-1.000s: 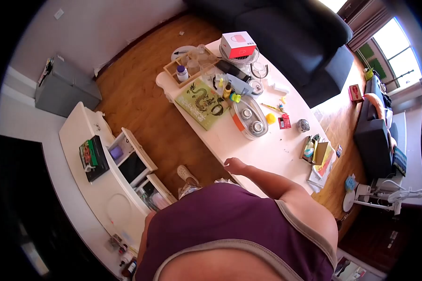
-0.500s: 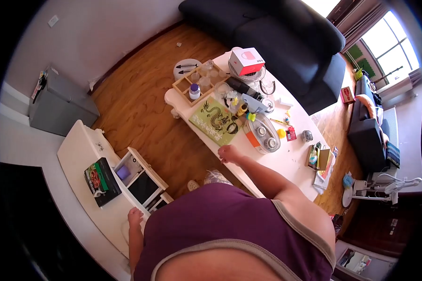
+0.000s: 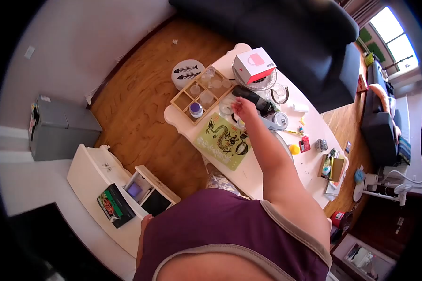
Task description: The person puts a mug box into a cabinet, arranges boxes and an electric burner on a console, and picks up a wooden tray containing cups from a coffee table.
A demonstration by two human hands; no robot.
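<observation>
My right hand is over the white table, fingers loosely bent and apart, with nothing visible in them. Just beyond it lies a black cylindrical bottle, and a clear round glass dish is at its left. Below the hand is a green board with a dragon print. A wooden divided tray holds several clear cups and a white jar with a purple lid. My left hand hangs by the white cabinet, mostly hidden behind my purple top, its fingers unclear.
A pink-and-white box rests on a glass bowl at the table's far end. The white cabinet has an open drawer and a black box on top. A dark sofa stands behind the table; a grey bin is by the wall.
My right hand has moved from the table's near edge up over the items by the dragon board. My left hand has drawn in beside my body. The view has shifted slightly.
</observation>
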